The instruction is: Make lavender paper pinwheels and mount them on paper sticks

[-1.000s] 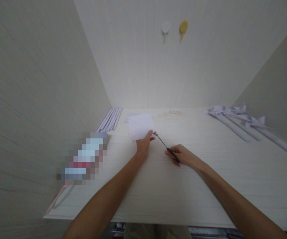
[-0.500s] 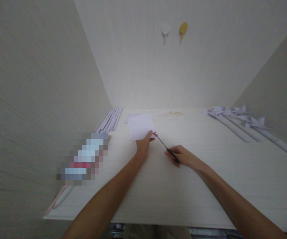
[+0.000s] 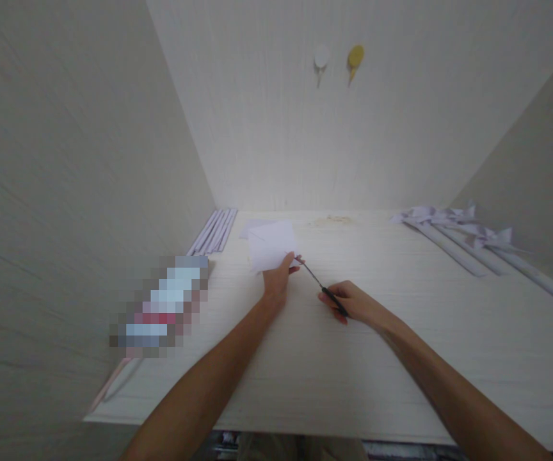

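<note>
My left hand (image 3: pixel 276 278) pinches the near right corner of a white sheet of paper (image 3: pixel 271 244), holding it just above the light wooden table (image 3: pixel 334 378). My right hand (image 3: pixel 353 302) is closed round the black handles of a pair of scissors (image 3: pixel 319 284). The thin blades point up and left, and their tips reach the paper's corner beside my left thumb. Another pale sheet (image 3: pixel 250 226) lies flat behind the held one.
Several rolled paper sticks (image 3: pixel 214 230) lie along the left wall. Paper pinwheels on long sticks (image 3: pixel 468 240) lie at the right. A blurred-out object (image 3: pixel 161 306) sits at the left edge. Two hooks, white (image 3: pixel 320 59) and yellow (image 3: pixel 354 59), hang on the back wall.
</note>
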### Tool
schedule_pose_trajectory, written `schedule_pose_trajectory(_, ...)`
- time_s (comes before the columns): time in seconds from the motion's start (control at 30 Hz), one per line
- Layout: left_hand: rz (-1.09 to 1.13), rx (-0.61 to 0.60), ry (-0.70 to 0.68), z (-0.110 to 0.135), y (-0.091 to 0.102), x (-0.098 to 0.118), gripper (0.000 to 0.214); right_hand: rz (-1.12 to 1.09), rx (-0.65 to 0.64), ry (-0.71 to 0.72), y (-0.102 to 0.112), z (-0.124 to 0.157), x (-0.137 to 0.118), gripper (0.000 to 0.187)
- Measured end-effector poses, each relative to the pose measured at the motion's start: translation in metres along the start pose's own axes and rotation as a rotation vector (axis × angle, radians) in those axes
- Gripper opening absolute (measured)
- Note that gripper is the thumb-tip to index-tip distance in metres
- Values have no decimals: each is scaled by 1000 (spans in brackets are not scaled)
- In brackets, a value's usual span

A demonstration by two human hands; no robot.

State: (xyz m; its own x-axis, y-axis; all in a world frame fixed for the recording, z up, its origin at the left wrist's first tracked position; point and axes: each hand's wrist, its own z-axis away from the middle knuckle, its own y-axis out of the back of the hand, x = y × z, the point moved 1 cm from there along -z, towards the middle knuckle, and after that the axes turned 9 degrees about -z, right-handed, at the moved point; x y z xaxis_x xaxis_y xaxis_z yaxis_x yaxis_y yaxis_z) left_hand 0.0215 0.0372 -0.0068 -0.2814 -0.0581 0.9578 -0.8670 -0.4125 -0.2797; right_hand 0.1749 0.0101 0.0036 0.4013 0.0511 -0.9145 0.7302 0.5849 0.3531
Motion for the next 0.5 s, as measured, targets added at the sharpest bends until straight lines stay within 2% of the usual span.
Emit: schedule_pose_trajectory(0.5, -16, -10, -6, -1, 0, -2, 18, -25, -9, -10, -1, -2, 4, 46)
